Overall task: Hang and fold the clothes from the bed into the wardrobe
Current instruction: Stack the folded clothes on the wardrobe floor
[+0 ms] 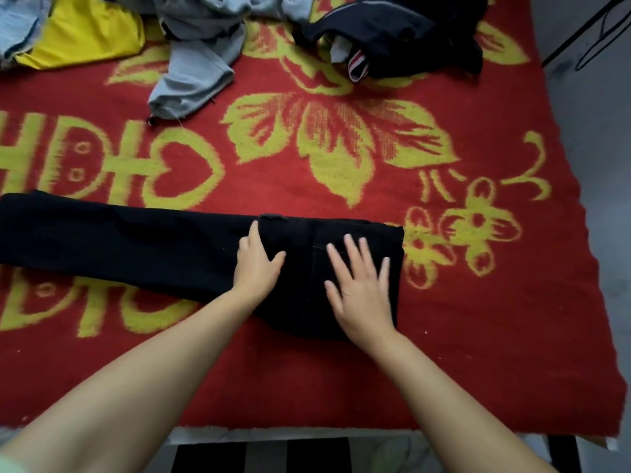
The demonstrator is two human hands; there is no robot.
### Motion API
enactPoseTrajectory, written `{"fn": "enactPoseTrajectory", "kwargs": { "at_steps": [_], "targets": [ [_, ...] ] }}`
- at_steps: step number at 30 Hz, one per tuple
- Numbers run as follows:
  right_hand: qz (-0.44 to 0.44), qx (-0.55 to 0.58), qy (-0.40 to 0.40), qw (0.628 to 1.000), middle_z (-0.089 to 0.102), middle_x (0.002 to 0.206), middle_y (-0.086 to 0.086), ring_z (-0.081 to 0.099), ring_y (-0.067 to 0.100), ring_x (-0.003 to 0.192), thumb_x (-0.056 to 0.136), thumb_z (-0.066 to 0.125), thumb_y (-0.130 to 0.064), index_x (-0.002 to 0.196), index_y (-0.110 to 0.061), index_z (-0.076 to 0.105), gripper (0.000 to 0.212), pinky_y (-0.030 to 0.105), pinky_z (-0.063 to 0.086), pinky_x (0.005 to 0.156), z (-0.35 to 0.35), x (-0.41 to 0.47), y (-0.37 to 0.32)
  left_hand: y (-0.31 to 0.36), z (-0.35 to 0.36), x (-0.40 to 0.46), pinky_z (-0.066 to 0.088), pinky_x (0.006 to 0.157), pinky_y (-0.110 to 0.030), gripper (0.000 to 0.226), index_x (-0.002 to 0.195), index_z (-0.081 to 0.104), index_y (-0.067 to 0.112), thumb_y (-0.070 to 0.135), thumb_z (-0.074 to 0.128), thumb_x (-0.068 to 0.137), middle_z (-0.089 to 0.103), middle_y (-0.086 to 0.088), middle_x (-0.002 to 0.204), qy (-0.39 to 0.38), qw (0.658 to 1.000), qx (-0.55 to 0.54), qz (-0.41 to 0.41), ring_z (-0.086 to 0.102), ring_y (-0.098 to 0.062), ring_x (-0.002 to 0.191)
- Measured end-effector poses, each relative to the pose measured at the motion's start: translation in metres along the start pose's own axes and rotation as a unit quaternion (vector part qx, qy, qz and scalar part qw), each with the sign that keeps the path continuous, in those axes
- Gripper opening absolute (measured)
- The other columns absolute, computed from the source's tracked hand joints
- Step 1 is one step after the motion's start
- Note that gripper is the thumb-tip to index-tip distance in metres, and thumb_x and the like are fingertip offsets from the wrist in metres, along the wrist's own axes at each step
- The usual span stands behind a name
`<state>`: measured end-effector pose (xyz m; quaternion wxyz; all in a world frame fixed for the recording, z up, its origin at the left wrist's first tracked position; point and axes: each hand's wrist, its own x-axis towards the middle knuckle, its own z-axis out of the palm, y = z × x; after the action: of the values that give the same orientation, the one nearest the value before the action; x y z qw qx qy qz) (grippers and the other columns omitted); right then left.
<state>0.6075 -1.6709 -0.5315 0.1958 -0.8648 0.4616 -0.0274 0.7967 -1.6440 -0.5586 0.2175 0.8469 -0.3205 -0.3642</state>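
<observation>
Black trousers (136, 247) lie across near part of bed (444, 353), right end already doubled over. Left hand (256, 264) flat at fold's left edge, right hand (362, 288) flat, fingers spread, on folded part. Best: press out creases, line up edges, then fold long left leg over. Unfolded clothes (201, 46) far.

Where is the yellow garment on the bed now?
The yellow garment lies at the far left of the head view, on the red blanket, between a pale blue cloth and the grey garment.
</observation>
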Motion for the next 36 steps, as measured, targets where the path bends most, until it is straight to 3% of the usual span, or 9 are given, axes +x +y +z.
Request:
{"fn": "enactPoseTrajectory", "kwargs": {
  "at_steps": [3, 7, 13, 16, 21, 24, 28, 32, 36],
  "targets": [
    [0.078, -0.131, -0.145, 0.978, -0.032, 0.153, -0.009, -0.039, 0.012, 0.136, 0.100, 0.020, -0.051, 0.143, -0.039, -0.022, 0.060, 0.063, -0.014, 0.108, 0.012, 0.007, 0.057, -0.003, 0.026, -0.012, 0.003, 0.116, -0.052, 0.080, 0.153, 0.001, 0.016, 0.050, 0.040, 0.092, 0.000, -0.012, 0.160, 0.067, 0.960, 0.217, 0.162, 0.000, -0.028, 0.148],
    [0.083, -0.107, -0.223, 0.965, -0.031, 0.154, -0.013, -0.041, 0.004, 0.130, 0.099, 0.014, -0.055, 0.138, -0.041, -0.027, 0.058, 0.063, -0.010, 0.112, 0.035, 0.022, 0.086, -0.032, 0.051, -0.002, -0.006, 0.115, -0.055, 0.075, 0.148, -0.020, 0.031, 0.064, 0.016, 0.092, -0.044, 0.001, 0.145, -0.046, 0.914, 0.356, 0.189, -0.037, -0.019, 0.135],
    [0.175, 0.056, 0.042, 0.982, 0.015, 0.160, 0.004, 0.011, 0.021, 0.147, 0.095, 0.054, -0.032, 0.153, -0.020, 0.018, 0.069, 0.045, 0.015, 0.116, 0.029, -0.002, 0.087, -0.037, 0.046, -0.001, -0.010, 0.114, -0.051, 0.074, 0.144, -0.024, 0.030, 0.057, 0.025, 0.096, -0.045, 0.000, 0.143, -0.064, 0.916, 0.342, 0.199, -0.039, -0.018, 0.134],
    [0.404, 0.309, 0.014, 0.861, 0.047, 0.140, 0.008, 0.050, 0.023, 0.120, 0.092, 0.062, -0.032, 0.148, -0.012, 0.028, 0.069, 0.034, 0.042, 0.095, 0.014, -0.001, 0.080, -0.038, 0.036, -0.024, -0.008, 0.116, -0.045, 0.072, 0.148, -0.014, 0.024, 0.045, 0.034, 0.099, -0.033, -0.003, 0.150, -0.029, 0.934, 0.286, 0.214, -0.032, -0.017, 0.138],
    [0.393, 0.467, -0.030, 0.792, 0.064, 0.119, 0.005, 0.064, 0.015, 0.091, 0.091, 0.063, -0.019, 0.119, -0.022, 0.054, 0.030, 0.030, 0.051, 0.071, -0.033, 0.024, 0.050, -0.023, 0.021, -0.037, 0.000, 0.118, -0.038, 0.054, 0.152, 0.017, 0.019, 0.039, 0.027, 0.103, -0.005, 0.000, 0.161, -0.186, 0.982, -0.033, 0.026, -0.005, -0.011, 0.147],
    [0.292, 0.519, -0.030, 0.803, 0.066, 0.109, -0.005, 0.069, 0.008, 0.085, 0.088, 0.063, -0.020, 0.112, -0.031, 0.053, 0.028, 0.023, 0.053, 0.063, -0.072, 0.040, -0.014, -0.016, -0.013, -0.027, 0.018, 0.110, -0.023, 0.053, 0.146, 0.037, 0.022, 0.047, 0.024, 0.102, 0.028, 0.003, 0.155, -0.216, 0.933, -0.272, -0.093, 0.028, -0.007, 0.138],
    [0.133, 0.557, -0.061, 0.818, 0.071, 0.086, -0.005, 0.069, 0.009, 0.076, 0.083, 0.060, -0.019, 0.115, -0.024, 0.048, 0.034, 0.023, 0.055, 0.061, -0.085, 0.062, -0.130, -0.039, -0.067, -0.021, 0.033, 0.109, -0.035, 0.064, 0.137, 0.051, 0.027, 0.063, 0.019, 0.096, 0.051, 0.002, 0.140, -0.269, 0.850, -0.434, -0.128, 0.049, -0.015, 0.127],
    [0.066, 0.452, -0.083, 0.886, 0.054, 0.078, 0.001, 0.060, 0.009, 0.060, 0.089, 0.060, -0.022, 0.135, -0.023, 0.032, 0.054, 0.026, 0.053, 0.053, -0.033, 0.083, -0.243, -0.089, -0.153, -0.012, 0.055, 0.065, -0.025, 0.064, 0.095, 0.077, 0.022, 0.066, 0.030, 0.091, 0.073, -0.001, 0.078, -0.218, 0.802, -0.542, -0.123, 0.070, -0.014, 0.071],
    [0.064, 0.395, -0.141, 0.906, 0.056, 0.109, -0.004, 0.059, 0.009, 0.096, 0.096, 0.053, -0.028, 0.150, -0.024, 0.018, 0.064, 0.015, 0.046, 0.076, 0.043, 0.089, -0.296, -0.155, -0.231, 0.015, 0.046, 0.095, -0.038, 0.062, 0.137, 0.049, 0.025, 0.064, 0.027, 0.094, 0.060, 0.001, 0.128, -0.146, 0.847, -0.495, -0.128, 0.057, -0.017, 0.117]
  ]
}}
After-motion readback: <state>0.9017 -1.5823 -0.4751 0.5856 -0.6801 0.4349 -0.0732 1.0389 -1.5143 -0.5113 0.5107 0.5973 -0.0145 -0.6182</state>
